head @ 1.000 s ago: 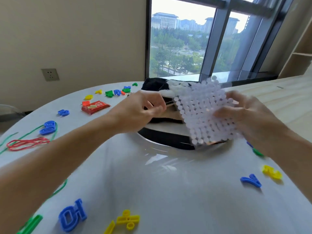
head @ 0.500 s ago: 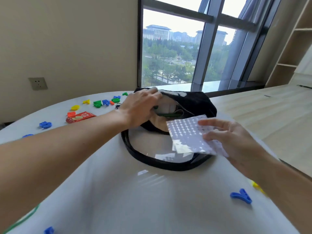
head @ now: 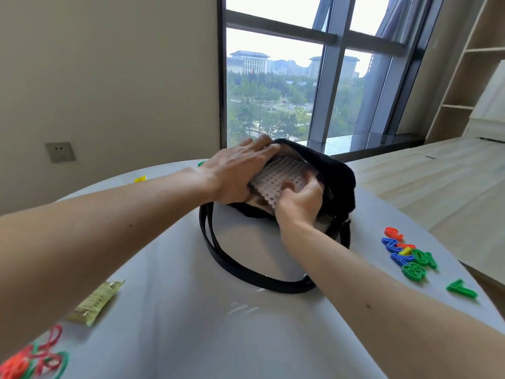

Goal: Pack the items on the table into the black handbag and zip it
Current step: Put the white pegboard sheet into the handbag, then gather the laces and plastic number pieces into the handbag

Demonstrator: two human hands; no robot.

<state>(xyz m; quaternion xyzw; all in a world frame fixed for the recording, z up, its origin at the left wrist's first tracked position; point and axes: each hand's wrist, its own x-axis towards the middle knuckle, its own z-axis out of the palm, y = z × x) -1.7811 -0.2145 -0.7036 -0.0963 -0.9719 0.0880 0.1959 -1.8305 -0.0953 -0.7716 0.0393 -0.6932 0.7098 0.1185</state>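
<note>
- Two hands work at the bag's mouth. The right hand (head: 300,201) has its fingers curled on the near end of a white studded sheet (head: 276,173) and grips it, with the sheet part way into the opening.
- The left hand (head: 240,170) lies with straight fingers spread over the far-left lip of the black handbag (head: 337,176), pressing it open. Its thumb is hidden.
- The sheet looks nearly as wide as the mouth, so a corner may catch on the zip or the lining. Forcing it could buckle the sheet or leave an edge standing proud, which would block the zip later.
- The handbag sits toward the far edge of the worktop and looks soft. A hard push could slide it farther or tip it over. If the left hand lets the lip go, the mouth would likely sag onto the sheet.
- The strap (head: 218,250) loops toward the near edge, under the right forearm, so an arm pulling back could snag it and drag the bag.
- Plenty remains unpacked: plastic letters (head: 407,255) by the right edge, and a gold sachet (head: 95,302) and rubber bands (head: 32,365) toward the near-left corner. The letters lie close enough to the edge that an elbow could sweep them off.
</note>
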